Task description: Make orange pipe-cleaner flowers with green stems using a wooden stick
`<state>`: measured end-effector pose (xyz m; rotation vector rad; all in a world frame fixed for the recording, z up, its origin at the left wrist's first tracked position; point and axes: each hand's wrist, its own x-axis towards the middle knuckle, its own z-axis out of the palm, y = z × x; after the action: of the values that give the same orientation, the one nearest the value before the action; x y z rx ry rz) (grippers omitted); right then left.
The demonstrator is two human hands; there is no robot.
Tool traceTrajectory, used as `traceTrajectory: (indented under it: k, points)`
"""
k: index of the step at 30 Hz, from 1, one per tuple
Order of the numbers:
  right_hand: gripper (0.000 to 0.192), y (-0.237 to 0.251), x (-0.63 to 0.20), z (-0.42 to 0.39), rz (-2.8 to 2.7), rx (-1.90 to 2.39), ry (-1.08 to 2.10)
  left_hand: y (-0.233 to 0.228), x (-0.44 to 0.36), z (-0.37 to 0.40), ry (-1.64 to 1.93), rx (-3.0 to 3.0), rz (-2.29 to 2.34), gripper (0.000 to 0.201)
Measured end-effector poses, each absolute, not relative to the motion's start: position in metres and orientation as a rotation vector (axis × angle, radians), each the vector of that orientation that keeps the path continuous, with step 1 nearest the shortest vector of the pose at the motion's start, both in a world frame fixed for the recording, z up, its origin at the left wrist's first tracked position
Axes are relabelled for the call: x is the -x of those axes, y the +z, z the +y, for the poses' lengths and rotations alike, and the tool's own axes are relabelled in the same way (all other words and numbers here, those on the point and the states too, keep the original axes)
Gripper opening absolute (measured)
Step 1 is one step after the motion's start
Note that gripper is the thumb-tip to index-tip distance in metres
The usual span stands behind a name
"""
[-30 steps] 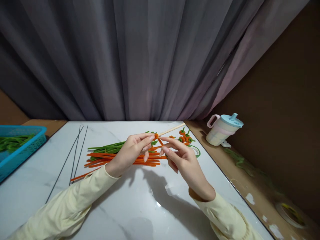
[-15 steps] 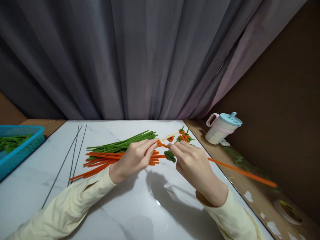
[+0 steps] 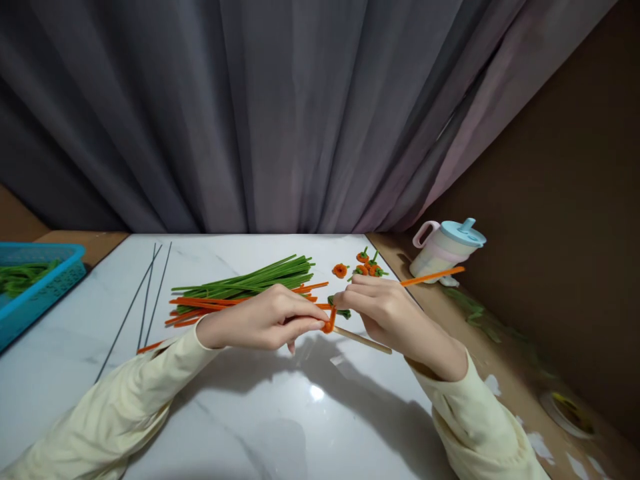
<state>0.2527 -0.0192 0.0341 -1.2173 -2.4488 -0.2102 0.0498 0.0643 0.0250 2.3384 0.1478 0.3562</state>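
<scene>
- My left hand [image 3: 265,325] grips the wooden stick [image 3: 363,340] — a small orange coil [image 3: 329,325] is begun on it.
- My right hand [image 3: 387,310] pinches the orange pipe cleaner [image 3: 433,275]; most of it is not yet wound.

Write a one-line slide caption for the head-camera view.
Left hand and right hand wind an orange pipe cleaner around a wooden stick over a marble table.

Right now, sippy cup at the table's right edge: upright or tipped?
Upright. The sippy cup stands on its base on the brown ledge, blue lid and spout on top, handle pointing left.
</scene>
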Motion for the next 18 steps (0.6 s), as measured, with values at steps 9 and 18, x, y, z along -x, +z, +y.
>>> traceTrajectory:
  k: [9, 18]
  points:
    - [0.025, 0.035, -0.264, -0.009, -2.244, 1.187, 0.526, 0.023, -0.051, 0.061, 0.387, -2.086, 0.193, 0.026]
    - [0.029, 0.023, -0.262, -0.005, -1.782, 1.186, 1.109, 0.015, -0.059, 0.056, 0.603, -1.893, 0.301, 0.014]
